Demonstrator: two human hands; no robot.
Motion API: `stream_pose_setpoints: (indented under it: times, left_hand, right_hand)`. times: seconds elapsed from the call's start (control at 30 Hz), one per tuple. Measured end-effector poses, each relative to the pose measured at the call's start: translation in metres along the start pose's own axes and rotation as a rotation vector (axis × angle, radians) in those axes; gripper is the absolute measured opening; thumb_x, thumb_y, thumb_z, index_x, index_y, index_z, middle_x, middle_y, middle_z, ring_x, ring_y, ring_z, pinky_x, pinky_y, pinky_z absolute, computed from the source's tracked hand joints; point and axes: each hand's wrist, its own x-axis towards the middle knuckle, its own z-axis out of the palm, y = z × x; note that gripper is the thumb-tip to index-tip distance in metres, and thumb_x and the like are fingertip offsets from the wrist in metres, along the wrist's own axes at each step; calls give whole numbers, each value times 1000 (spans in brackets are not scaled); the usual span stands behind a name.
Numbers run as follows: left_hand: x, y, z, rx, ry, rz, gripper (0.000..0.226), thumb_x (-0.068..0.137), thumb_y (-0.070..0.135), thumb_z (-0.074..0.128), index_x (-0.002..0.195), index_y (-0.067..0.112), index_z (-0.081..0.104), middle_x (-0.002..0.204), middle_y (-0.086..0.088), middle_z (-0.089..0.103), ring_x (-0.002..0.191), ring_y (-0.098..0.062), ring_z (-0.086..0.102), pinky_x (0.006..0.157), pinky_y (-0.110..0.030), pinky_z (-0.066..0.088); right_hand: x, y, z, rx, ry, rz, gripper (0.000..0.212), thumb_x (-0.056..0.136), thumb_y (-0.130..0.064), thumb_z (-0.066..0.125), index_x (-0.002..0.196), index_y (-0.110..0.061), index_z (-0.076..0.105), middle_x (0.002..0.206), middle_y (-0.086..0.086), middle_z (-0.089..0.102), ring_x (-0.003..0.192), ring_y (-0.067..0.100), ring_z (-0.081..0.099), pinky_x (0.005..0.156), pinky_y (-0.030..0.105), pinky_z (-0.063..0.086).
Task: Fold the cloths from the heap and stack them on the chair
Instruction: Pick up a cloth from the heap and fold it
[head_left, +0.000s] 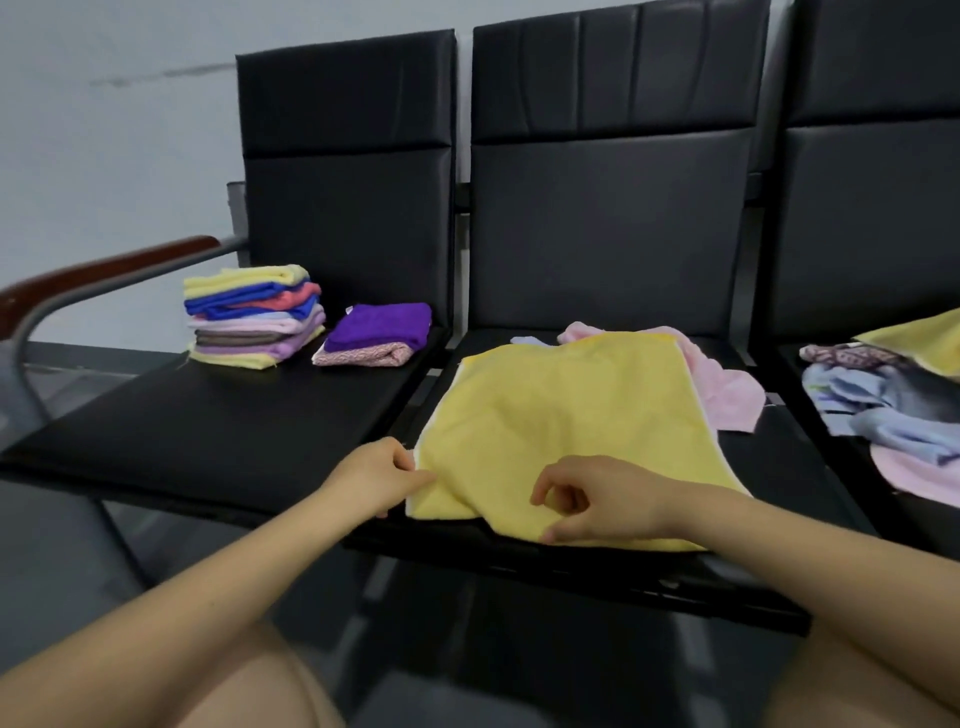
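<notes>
Head view looks down over 2 bare forearms that reach up from the bottom of the frame to the front edge of the middle seat (810, 467). Left hand (376, 480), just left of centre, pinches the near left corner of the yellow cloth (566, 415) between thumb and fingers. Right hand (597, 501), just right of centre, lies on the cloth's near edge with its fingers curled; the thumb and forefinger look closed on a fold of that edge, though the grip is partly hidden. The near edge is bunched and turned under between the 2 hands, so it is not yet flat.

From the hands, the yellow cloth spreads away toward the seat back, its long axis running near to far and leaning slightly right. Both hands sit at its near end, the left at the corner, the right further in, so I judge the coming fold to carry the near edge away toward the far edge.

Behind the yellow cloth a pink cloth (727, 384) pokes out at its far right corner. At the right edge of the frame the heap (883, 400) of loose cloths lies on the right chair. On the left chair (208, 431), in the middle left of the frame, stand a tall stack (254, 317) of folded cloths and, just beside it, a small stack (376, 335) topped with purple, both well apart from the hands.
</notes>
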Motion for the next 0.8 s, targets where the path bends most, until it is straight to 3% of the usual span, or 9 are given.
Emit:
stream_pose_setpoints:
  times: [0.13, 0.27, 0.33, 0.5, 0.63, 0.73, 0.8]
  left_hand:
    - [-14, -4, 9, -104, -149, -54, 24, 89, 37, 63, 86, 14, 60, 81, 1, 60, 66, -8, 58, 50, -18, 44]
    - [-10, -4, -1, -634, -145, -82, 14, 93, 23, 60, 81, 17, 58, 76, -1, 57, 67, -10, 55, 56, -19, 41]
    - [-9, -10, -6, -767, -152, -83, 15, 94, 21, 57, 79, 18, 57, 73, -1, 54, 61, -10, 53, 51, -19, 39]
    - [-11, -30, 0, -187, -185, 12, 12, 88, 18, 58, 78, 15, 53, 67, -1, 55, 53, -9, 49, 47, -20, 33]
    - [-12, -30, 5, -98, -44, 55, 19, 80, 21, 70, 89, 17, 54, 73, 3, 58, 60, -11, 53, 57, -26, 42]
    - [-22, -18, 9, 154, 150, 267, 30, 77, 31, 72, 95, 25, 48, 82, 9, 50, 67, -7, 48, 60, -27, 39]
    - [-29, -4, 15, 144, 162, 450, 28, 80, 39, 70, 95, 30, 49, 87, 10, 47, 73, -6, 48, 68, -29, 43]
  right_hand:
    - [-2, 0, 2, -31, 13, -10, 37, 83, -41, 71, 115, -28, 59, 89, -13, 51, 77, 3, 47, 76, 19, 41]
    - [-5, 5, 4, -12, 19, -10, 41, 81, -42, 73, 118, -33, 58, 92, -16, 49, 82, 3, 49, 77, 15, 41]
    - [-9, 8, 5, 7, 12, -6, 46, 80, -43, 73, 122, -34, 55, 96, -16, 49, 87, 4, 50, 81, 16, 42]
    - [-18, 17, 7, 29, 37, -6, 46, 79, -39, 76, 121, -36, 56, 98, -14, 48, 92, 6, 50, 83, 14, 41]
    - [-22, 20, 9, -21, 80, -54, 34, 81, -36, 74, 112, -34, 60, 95, -17, 48, 88, 1, 49, 80, 14, 41]
    - [-22, 21, 8, -37, 102, -102, 15, 85, -31, 70, 101, -31, 68, 96, -14, 56, 86, 3, 53, 80, 19, 44]
    - [-20, 19, 5, -37, 107, -110, 11, 88, -29, 67, 98, -26, 69, 94, -14, 59, 84, 3, 55, 78, 16, 43]
